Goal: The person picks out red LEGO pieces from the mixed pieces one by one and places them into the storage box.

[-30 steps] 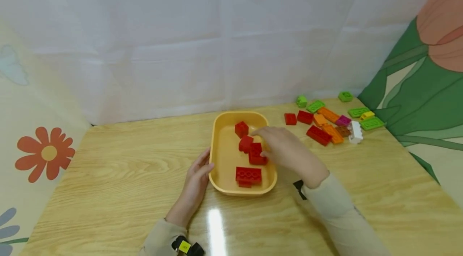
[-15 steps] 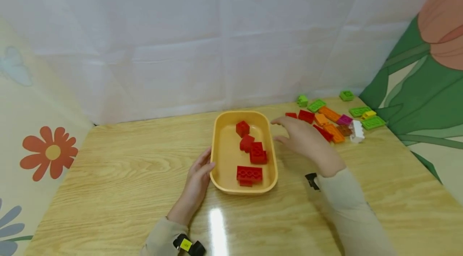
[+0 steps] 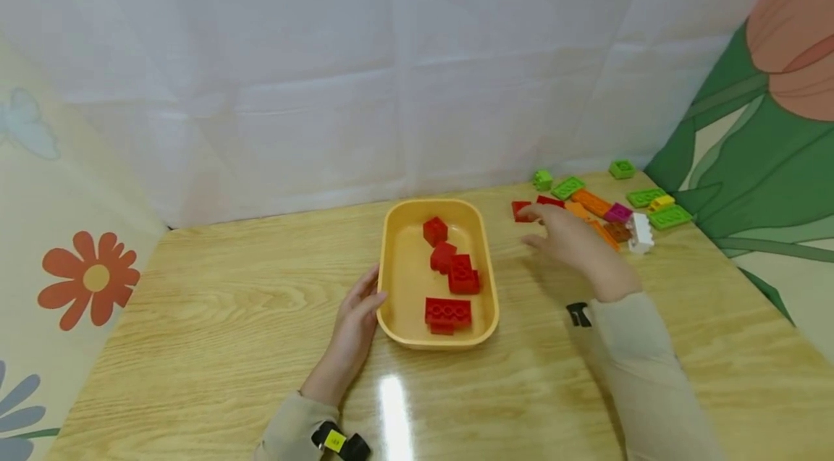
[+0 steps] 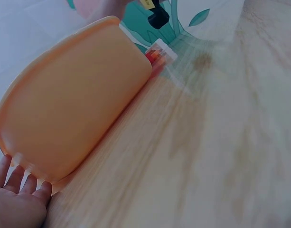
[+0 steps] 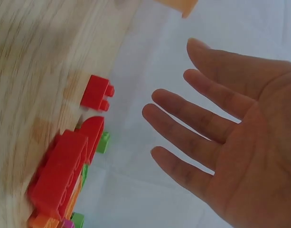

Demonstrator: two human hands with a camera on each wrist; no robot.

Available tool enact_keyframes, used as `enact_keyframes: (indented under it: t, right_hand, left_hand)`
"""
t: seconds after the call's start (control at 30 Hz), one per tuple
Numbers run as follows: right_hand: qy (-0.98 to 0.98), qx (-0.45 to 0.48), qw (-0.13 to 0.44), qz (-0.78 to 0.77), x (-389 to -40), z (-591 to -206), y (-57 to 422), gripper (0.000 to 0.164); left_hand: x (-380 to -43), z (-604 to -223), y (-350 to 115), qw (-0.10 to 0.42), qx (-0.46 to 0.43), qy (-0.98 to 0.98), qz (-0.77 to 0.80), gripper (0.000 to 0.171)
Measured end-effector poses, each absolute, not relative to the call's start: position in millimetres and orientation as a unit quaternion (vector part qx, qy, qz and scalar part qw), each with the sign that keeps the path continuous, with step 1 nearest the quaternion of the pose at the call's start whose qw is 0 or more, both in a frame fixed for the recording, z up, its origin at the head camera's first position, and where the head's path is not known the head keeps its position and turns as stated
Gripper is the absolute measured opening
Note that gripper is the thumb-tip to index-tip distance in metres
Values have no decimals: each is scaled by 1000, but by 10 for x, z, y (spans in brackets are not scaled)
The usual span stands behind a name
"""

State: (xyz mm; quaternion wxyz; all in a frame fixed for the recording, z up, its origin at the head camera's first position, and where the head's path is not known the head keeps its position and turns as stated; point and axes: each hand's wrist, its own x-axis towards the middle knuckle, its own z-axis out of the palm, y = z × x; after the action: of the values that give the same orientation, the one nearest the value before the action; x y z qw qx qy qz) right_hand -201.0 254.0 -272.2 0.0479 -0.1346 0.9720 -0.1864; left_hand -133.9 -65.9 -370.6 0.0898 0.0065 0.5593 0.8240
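Note:
A yellow plastic tray (image 3: 405, 323) stands mid-table with several red building blocks (image 3: 448, 313) inside. At its left side my left hand (image 3: 355, 320) holds it, the thumb at the rim and the fingers (image 4: 29, 183) against the outer wall. Over the right part of the table, my right hand (image 3: 570, 244) hovers with nothing in it; in the right wrist view its fingers (image 5: 188, 130) are spread and apart from the blocks. Nearest to it are a small red block (image 5: 95, 92), a red block with a rounded end (image 5: 92, 137) and a long red block (image 5: 60, 173).
Orange (image 3: 591, 202), green (image 3: 670, 216), magenta (image 3: 617, 213), brown (image 3: 617, 231), yellow (image 3: 662, 202) and white (image 3: 641, 233) blocks lie in a loose group at the back right. A white cloth (image 3: 293, 85) hangs behind the table (image 3: 228, 331).
My right hand has left the tray and moved right, to above the loose red blocks. The blocks in the tray lie as before, and my left hand has stayed at the tray's side.

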Motion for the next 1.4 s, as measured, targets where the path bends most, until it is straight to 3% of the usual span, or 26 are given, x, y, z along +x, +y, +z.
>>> enact_keyframes:
  t: [0.6, 1.4]
  right_hand:
    - [978, -79, 70, -180, -2094, -2837, 2960, 48]
    - [982, -23, 126, -142, -2124, -2932, 3093, 64]
  left_hand:
    - [-1345, -3709, -663, 90, 7, 560, 824, 56]
    - [-1358, -3719, -663, 90, 7, 553, 828, 56]
